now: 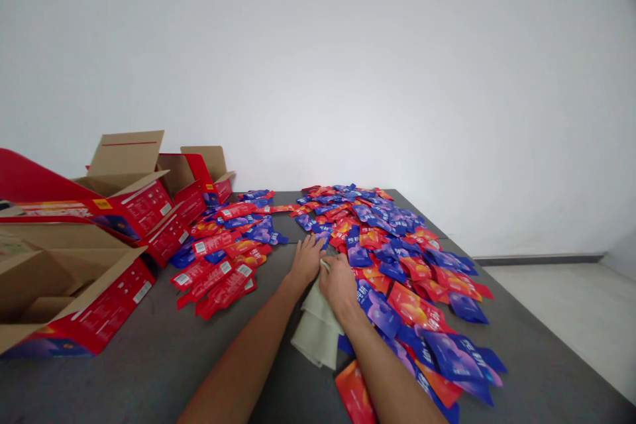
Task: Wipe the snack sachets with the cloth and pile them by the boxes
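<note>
A pale green cloth [318, 324] lies crumpled on the dark table, with its upper end bunched in the closed fingers of my right hand [338, 283]. Just to the left, my left hand [307, 258] rests low over the table, its fingers stretched forward. Those fingertips reach the edge of a purple packet [322, 237]; whether they press on it I cannot tell. Red and blue packets [382, 308] spread in a large loose heap beside and beyond my right hand. My right forearm crosses over part of this heap.
A smaller pile of red and blue packets [226, 268] lies left of my hands. Several opened red cardboard boxes [124, 298] stand along the left side, flaps up. The dark table [288, 384] ends at the right, with pale floor [571, 298] beyond; a white wall [318, 79] rises behind.
</note>
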Tool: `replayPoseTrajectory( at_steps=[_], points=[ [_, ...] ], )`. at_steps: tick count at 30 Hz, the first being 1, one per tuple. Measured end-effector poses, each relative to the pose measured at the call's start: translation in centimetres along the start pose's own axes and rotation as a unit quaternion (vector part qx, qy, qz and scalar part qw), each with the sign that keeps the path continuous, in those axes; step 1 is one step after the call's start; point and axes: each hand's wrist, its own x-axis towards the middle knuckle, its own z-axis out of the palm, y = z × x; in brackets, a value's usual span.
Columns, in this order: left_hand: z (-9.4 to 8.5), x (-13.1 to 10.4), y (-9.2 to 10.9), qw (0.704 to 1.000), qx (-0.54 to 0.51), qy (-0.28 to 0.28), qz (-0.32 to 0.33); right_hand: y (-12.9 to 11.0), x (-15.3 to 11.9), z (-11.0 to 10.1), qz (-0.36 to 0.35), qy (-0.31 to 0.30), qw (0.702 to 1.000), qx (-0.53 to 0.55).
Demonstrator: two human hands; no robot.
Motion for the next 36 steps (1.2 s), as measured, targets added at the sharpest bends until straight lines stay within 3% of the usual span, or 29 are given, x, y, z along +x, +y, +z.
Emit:
replayPoseTrajectory(
  at_steps=[4,8,14,19,21,24,27,30,33,36],
  points=[
    [0.8,1.8,0.3,0.996,-0.087,-0.002,-0.018,0.2,0.3,0.2,-0.002,0.009,1.000,0.004],
    [0.4,1.9,0.6,0.992,-0.125,0.003,-0.029,0.5,0.3,0.2,-0.008,0.013,1.000,0.019],
    [-1.8,-1.0,0.6,0.988,-0.138,0.010,-0.062,0.3,0.2,0.0,-0.011,0.009,0.999,0.035],
    [-4.5,-4.4,-0.7,0.982,-0.156,0.039,-0.099,-0.1,0.1,0.5,-0.045,0.017,0.997,0.058],
    [-5.6,-5.7,-1.3,0.957,-0.266,0.038,-0.111,-0.5,-0.1,0.6,-0.070,0.011,0.994,0.080],
    [-6.8,-7.8,-1.7,0.849,-0.507,-0.001,-0.146,-1.4,-0.6,0.6,-0.112,0.003,0.987,0.117],
    [-7.1,-9.2,-1.8,0.765,-0.626,-0.018,-0.150,-2.3,-1.2,0.7,-0.149,-0.002,0.977,0.151],
    [-6.8,-9.7,-2.1,0.736,-0.664,-0.002,-0.133,-2.8,-1.8,1.0,-0.180,-0.019,0.967,0.177],
    [-6.3,-9.6,-2.4,0.737,-0.668,0.007,-0.102,-2.9,-1.9,1.4,-0.201,-0.040,0.960,0.190],
    [-6.1,-9.6,-2.6,0.738,-0.672,-0.014,-0.053,-2.5,-1.5,1.5,-0.198,-0.022,0.961,0.192]
  ],
)
